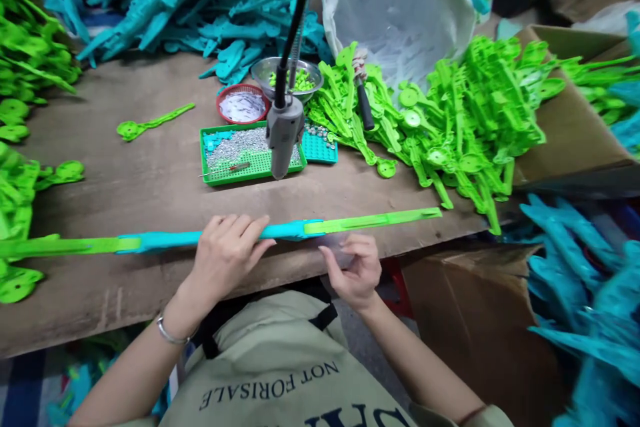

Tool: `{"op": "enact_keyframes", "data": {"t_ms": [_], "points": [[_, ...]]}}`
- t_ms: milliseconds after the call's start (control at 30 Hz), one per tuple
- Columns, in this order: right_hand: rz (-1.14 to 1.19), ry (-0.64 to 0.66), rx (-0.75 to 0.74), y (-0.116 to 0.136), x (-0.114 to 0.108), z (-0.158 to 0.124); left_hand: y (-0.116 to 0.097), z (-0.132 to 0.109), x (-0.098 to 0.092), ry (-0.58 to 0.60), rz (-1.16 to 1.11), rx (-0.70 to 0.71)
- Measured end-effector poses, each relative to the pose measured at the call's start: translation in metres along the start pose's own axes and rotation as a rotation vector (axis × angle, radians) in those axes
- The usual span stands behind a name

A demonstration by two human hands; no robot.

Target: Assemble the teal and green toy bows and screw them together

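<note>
My left hand (225, 250) is wrapped round the turquoise middle section (285, 231) of a long plastic piece lying along the table's front edge. Bright green arms extend from both ends of it: a right arm (373, 220), and a left arm (70, 247) that runs out of view. Just below the right joint is my right hand (357, 270), thumb and fingers apart, close to the piece. A pale, see-through blur lies between its fingertips; I cannot tell what it is. Above the piece hangs a grey electric screwdriver (284, 137), touched by neither hand.
Behind stand a green tray (255, 173) of small metal parts with a thin screwdriver (225, 169), a red basket (241, 90) and a metal bowl (260, 71). Green parts (465, 113) heap up at right beside a dark-handled tool (365, 103). Turquoise parts (190, 7) pile behind.
</note>
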State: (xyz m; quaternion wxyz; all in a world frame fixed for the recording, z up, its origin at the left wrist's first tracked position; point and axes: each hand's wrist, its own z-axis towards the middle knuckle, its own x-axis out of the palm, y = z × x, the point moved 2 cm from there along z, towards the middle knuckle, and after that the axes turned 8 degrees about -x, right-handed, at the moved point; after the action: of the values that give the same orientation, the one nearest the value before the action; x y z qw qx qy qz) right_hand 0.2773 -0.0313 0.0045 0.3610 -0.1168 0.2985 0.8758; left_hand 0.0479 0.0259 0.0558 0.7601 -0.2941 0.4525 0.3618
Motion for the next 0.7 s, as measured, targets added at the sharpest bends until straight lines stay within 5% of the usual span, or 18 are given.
{"op": "enact_keyframes", "data": {"t_ms": [233,400,533,700], "points": [[0.011,0.415,-0.235,0.012,0.042,0.028,0.048,-0.027,-0.004,0.081,-0.150,-0.244],[0.071,0.765,-0.116,-0.002,0.072,0.064,0.076,-0.041,0.000,0.151,-0.089,-0.306],[0.162,0.984,0.013,-0.017,0.076,0.082,0.076,-0.043,0.009,0.238,-0.178,-0.354],[0.305,1.049,0.129,-0.030,0.076,0.073,0.058,-0.042,0.023,0.374,-0.285,-0.403]]}}
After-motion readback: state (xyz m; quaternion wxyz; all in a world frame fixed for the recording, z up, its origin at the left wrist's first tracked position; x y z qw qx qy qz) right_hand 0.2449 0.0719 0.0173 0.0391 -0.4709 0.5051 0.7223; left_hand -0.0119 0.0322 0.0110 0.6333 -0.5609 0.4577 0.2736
